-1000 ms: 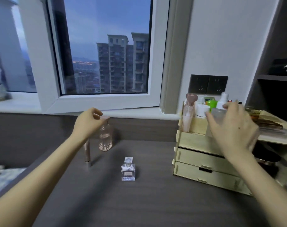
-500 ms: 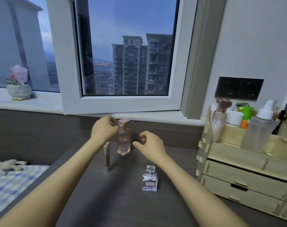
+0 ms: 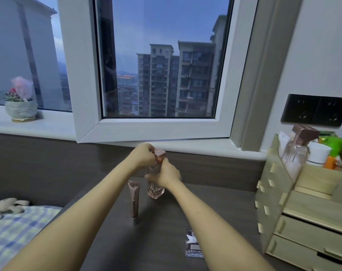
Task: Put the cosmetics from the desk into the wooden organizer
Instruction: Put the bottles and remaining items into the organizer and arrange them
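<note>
A tall pink glass bottle (image 3: 156, 189) with a square rose-gold cap is held upright at the far side of the dark grey desk (image 3: 156, 241). Its middle is gripped by the right hand (image 3: 165, 176), whose fingers are wrapped around the glass. The cap is pinched by the curled fingers of the left hand (image 3: 144, 158). Whether the base touches the desk cannot be told. Just left of the bottle, a slim pink tube (image 3: 134, 200) is standing on its cap. A small clear perfume bottle (image 3: 192, 246) is partly hidden behind the right forearm. The light wooden organizer (image 3: 306, 223) is placed at the right, well apart from the hands.
</note>
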`<state>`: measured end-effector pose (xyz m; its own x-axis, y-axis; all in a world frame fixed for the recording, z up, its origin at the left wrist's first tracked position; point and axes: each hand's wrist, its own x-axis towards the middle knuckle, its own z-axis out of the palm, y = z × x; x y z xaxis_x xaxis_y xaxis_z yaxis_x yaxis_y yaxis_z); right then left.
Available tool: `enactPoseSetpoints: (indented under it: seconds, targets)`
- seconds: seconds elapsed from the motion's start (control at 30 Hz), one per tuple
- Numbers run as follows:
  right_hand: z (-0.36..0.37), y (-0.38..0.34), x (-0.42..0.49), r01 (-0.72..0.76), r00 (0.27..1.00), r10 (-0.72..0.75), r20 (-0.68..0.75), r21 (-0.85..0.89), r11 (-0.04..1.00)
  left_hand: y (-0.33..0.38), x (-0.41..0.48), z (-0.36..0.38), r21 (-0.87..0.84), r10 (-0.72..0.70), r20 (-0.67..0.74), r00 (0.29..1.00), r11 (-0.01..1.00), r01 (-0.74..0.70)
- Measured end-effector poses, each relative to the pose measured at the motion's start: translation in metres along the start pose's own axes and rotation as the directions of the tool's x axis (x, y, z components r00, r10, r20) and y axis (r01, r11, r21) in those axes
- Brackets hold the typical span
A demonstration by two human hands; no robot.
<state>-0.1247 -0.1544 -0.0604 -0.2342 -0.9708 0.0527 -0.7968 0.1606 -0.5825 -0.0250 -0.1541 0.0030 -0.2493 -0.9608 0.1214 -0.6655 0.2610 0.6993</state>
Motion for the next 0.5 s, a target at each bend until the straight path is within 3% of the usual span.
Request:
enactPoseSetpoints:
  seconds: [0.1,0.3,0.4,0.5]
  targets:
    - [-0.002,0.001,0.000,0.027,0.998,-0.027,-0.053,-0.016,1.000,0.000,-0.003,-0.003,-0.051,0.003,0.020,1.000,0.999,-0.002]
    - [-0.053,0.011,-0.040,0.076,0.980,-0.045,-0.191,0.162,0.984,0.008,-0.020,-0.014,-0.114,0.081,0.170,0.982,0.992,-0.062]
    - [-0.101,0.016,-0.078,0.185,0.964,-0.109,-0.243,0.315,0.931,0.022,-0.041,-0.011,-0.189,0.231,0.331,0.915,0.966,-0.175]
    - [-0.151,0.023,-0.126,0.280,0.951,-0.196,-0.239,0.402,0.872,0.052,-0.071,-0.003,-0.389,0.422,0.410,0.809,0.883,-0.264]
